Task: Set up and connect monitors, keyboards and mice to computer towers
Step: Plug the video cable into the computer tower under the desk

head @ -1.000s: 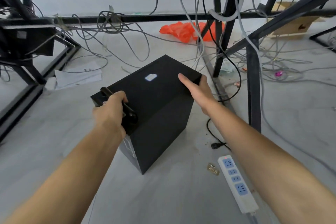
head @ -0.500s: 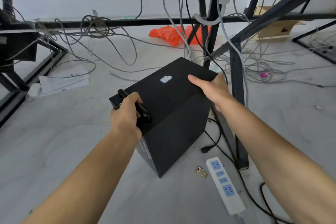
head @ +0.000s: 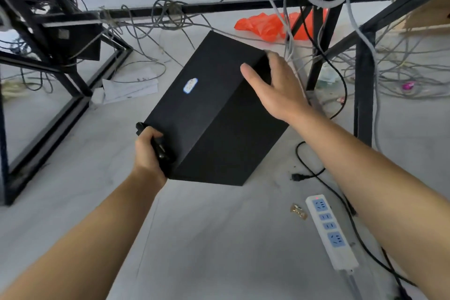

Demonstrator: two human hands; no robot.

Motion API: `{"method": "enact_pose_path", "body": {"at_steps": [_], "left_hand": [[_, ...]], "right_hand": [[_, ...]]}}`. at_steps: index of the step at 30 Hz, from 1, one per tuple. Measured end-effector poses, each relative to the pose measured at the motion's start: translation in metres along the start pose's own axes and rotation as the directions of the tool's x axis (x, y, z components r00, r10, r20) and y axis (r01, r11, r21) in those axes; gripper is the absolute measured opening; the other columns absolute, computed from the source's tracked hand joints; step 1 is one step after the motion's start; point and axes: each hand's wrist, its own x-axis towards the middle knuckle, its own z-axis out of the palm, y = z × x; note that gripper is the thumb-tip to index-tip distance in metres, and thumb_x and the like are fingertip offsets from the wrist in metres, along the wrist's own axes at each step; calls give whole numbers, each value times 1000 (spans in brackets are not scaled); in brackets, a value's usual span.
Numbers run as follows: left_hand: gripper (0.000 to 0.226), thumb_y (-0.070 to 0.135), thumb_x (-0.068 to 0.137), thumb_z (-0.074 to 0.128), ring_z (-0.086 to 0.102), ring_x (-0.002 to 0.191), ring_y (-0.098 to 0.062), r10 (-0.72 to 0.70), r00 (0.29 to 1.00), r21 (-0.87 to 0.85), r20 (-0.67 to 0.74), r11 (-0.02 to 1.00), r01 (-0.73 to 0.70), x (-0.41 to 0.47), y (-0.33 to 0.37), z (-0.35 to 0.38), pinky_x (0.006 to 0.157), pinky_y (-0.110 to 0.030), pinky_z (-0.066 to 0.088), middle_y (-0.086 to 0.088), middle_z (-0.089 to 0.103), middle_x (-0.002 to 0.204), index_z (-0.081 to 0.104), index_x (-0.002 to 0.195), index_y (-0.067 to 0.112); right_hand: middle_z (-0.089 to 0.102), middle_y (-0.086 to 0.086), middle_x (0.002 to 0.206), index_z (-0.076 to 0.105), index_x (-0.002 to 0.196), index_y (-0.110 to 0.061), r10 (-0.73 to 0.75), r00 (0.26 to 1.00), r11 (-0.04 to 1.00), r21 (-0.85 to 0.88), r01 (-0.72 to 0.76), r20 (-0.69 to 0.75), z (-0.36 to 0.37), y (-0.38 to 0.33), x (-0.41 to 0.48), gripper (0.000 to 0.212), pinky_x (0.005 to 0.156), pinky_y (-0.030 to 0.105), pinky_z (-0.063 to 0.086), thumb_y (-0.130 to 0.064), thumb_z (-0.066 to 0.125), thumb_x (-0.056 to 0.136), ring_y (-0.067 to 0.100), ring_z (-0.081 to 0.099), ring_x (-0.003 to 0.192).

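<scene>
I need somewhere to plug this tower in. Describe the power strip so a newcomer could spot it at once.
Start at the black computer tower in mid-frame, then look down and right along the grey floor. There lies a long white power strip. Its blue socket faces and small red light set it apart from the loose black plug and the gold-coloured scrap beside it.
</scene>
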Motion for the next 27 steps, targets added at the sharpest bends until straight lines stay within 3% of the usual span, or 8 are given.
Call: {"method": "enact_pose_path", "body": {"at_steps": [3,7,9,11,14,20,24,27], "left_hand": [[21,27,77,56,67,78,-23,17,1000,85,12,996,-18,10,0,-18,77,-36,55,1,68,85,64,96,22],[20,34,81,59,57,77,-20,188,967,343,-172,932,-120,25,3,-42,70,-34,48,2,58,84,59,95,20],[34,41,77,61,51,70,-21,382,893,568,-239,800,-190,30,6,-54,63,-33,42,0,52,81,51,93,13],[33,39,79,60,45,60,-20,483,853,761,-198,625,-177,31,13,-63,54,-31,34,0,49,73,46,85,10],[26,30,87,55,51,57,-25,467,874,858,-135,497,-133,32,19,-70,52,-29,37,-8,58,67,50,75,8],[32,32,101,43,57,71,-34,381,905,883,-189,469,-13,42,13,-90,62,-35,44,-13,54,77,48,87,3],[33,28,103,37,56,74,-35,338,925,911,-173,413,20,48,3,-122,53,-31,37,-17,58,87,52,97,-1],[35,19,102,38,62,94,-39,242,929,850,-278,512,121,59,-8,-143,63,-33,41,-22,62,104,55,121,-5]], "right_hand": [[47,0,142,38,146,-25,-54,998,998,-32,53,-13,14,2,-7,71,113,39,34,-71,42,91,18,41,135],[47,-2,141,35,146,-28,-31,999,999,-14,31,18,22,-3,-9,75,112,39,34,-76,43,88,17,40,134],[47,-2,140,35,146,-27,-39,999,999,-19,39,10,25,-6,-11,77,112,38,34,-76,44,87,18,40,133],[47,1,140,35,146,-24,-48,999,998,-28,48,-11,31,-11,-16,77,111,37,33,-73,45,88,20,39,133],[48,5,139,36,145,-20,-84,994,995,-58,80,-64,43,-20,-24,75,111,43,33,-70,45,90,24,41,130],[50,3,143,45,143,-19,-163,975,986,-69,154,-151,55,-27,-32,68,116,45,26,-65,24,97,21,38,138],[57,4,138,54,136,-23,36,988,989,-135,-57,-149,63,0,-24,74,113,48,31,-69,13,94,26,44,134],[62,8,126,58,123,-26,184,983,960,-210,-184,-15,82,17,-29,86,105,51,38,-81,3,85,35,50,123]]}}
